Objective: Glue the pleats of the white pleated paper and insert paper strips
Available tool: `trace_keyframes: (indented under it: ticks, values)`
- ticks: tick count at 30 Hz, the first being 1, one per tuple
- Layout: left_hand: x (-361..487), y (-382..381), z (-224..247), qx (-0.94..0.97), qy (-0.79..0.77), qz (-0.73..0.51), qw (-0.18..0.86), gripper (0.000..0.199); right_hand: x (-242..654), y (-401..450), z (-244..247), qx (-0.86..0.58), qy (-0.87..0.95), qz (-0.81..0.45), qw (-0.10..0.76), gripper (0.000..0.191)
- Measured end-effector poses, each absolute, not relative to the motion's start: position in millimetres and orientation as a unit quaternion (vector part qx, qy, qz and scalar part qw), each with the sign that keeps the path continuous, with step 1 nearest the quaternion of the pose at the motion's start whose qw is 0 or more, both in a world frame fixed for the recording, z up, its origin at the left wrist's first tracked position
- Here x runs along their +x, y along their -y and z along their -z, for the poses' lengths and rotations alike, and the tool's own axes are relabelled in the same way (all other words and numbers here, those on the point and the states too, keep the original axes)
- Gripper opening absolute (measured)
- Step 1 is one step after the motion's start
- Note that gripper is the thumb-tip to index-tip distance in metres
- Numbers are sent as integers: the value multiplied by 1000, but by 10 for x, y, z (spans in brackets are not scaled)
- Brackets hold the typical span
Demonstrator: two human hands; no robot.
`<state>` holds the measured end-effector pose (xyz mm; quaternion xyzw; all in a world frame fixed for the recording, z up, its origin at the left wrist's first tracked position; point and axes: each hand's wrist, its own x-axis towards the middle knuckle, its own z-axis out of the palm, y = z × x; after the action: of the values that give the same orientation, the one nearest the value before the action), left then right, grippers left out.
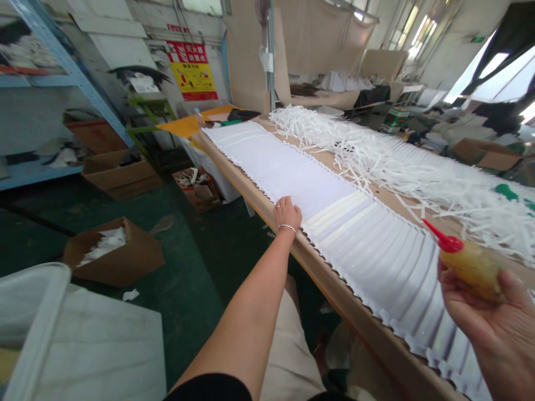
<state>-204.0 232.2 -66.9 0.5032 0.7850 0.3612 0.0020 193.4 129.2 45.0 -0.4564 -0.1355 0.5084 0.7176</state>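
A glue bottle [474,267] of yellowish liquid with a red nozzle is gripped in my right hand [485,317], tilted over the table's right side, its tip pointing up and left. My left hand [287,214] rests on the near edge of a long row of white sheets [280,167], its fingers curled; whether they pinch anything is too small to tell. The sheets lie overlapped like steps on the brown table [346,301], with several white strips [338,214] across them just right of my left hand.
Loose white strips [376,156] are heaped along the table's far side. Cardboard boxes [142,253] stand on the green floor at the left, near a white bin [112,340]. Blue shelving [79,72] and a yellow sheet [179,125] are farther back.
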Motion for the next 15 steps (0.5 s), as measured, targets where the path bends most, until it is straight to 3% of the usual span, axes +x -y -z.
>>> trace_keyframes:
  ticks: [4, 9, 15]
  values:
    - [-2081, -2323, 689, 500, -778, -381, 2, 41, 1568, -1552, -468, -440, 159, -524, 712, 25]
    - [-2093, -2290, 781, 501, -761, -411, -11, 49, 1188, -2079, -396, -404, 206, -558, 695, 50]
    - [-2226, -2181, 886, 458, -730, -506, -47, 46, 1054, -2911, -443, -447, 211, -534, 686, 38]
